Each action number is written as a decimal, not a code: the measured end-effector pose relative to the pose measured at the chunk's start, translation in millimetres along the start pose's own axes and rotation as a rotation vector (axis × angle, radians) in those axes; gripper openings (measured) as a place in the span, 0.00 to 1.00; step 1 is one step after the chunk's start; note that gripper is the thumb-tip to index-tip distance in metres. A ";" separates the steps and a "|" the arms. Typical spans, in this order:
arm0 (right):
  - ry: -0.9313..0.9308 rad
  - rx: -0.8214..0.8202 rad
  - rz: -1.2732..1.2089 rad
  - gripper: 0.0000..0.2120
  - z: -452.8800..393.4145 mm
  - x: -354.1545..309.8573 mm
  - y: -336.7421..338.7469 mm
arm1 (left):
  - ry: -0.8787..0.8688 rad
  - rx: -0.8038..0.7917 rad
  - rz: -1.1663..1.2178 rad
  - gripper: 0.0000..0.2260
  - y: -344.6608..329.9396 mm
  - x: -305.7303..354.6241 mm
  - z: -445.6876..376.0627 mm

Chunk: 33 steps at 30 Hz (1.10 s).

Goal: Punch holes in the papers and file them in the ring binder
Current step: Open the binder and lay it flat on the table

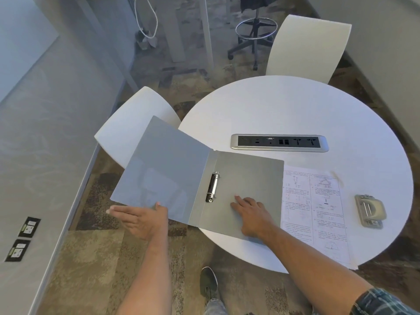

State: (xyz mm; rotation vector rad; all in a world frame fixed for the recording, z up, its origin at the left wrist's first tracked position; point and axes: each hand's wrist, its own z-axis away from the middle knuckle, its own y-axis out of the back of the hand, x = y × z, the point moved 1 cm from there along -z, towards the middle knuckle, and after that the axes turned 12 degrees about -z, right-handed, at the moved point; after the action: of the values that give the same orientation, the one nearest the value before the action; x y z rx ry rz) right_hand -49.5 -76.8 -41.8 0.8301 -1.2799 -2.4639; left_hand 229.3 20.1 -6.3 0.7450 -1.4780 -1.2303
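Observation:
A grey ring binder (245,178) lies open at the left edge of the round white table (295,105). Its front cover (163,169) sticks out over the table's edge. The metal ring mechanism (213,187) sits by the spine, with its rings closed. My left hand (141,218) holds the cover's lower edge, thumb on top and straight fingers beneath. My right hand (252,214) presses flat on the binder's back cover. Printed papers (318,212) lie right of the binder, partly under it. A beige hole punch (370,210) stands right of the papers.
A power socket strip (279,143) is set into the table's middle. One white chair (136,128) stands left of the table under the open cover, another white chair (311,48) behind it. A black stool (255,35) stands further back. My shoe (208,283) shows on the carpet.

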 end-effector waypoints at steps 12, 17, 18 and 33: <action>0.001 0.091 -0.066 0.25 -41.3 -8.0 16.4 | -0.933 -0.409 -0.749 0.42 -56.7 39.1 11.0; 0.032 0.186 -0.223 0.22 -61.4 -8.0 5.5 | -0.742 -0.685 -0.414 0.33 -67.0 59.9 22.9; 0.054 0.194 -0.281 0.22 -62.4 -6.8 1.7 | -0.727 -0.691 -0.370 0.32 -69.2 59.6 23.4; 0.128 0.191 -0.570 0.29 -77.6 -15.4 -20.6 | -0.624 -0.829 -0.044 0.23 -66.7 54.5 14.8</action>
State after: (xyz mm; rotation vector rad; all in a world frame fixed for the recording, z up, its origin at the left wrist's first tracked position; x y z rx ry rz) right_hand 9.3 -109.8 -88.0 1.5626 -1.3963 -2.6550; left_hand 190.3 -43.7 -51.7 -0.1906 -1.2229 -2.0254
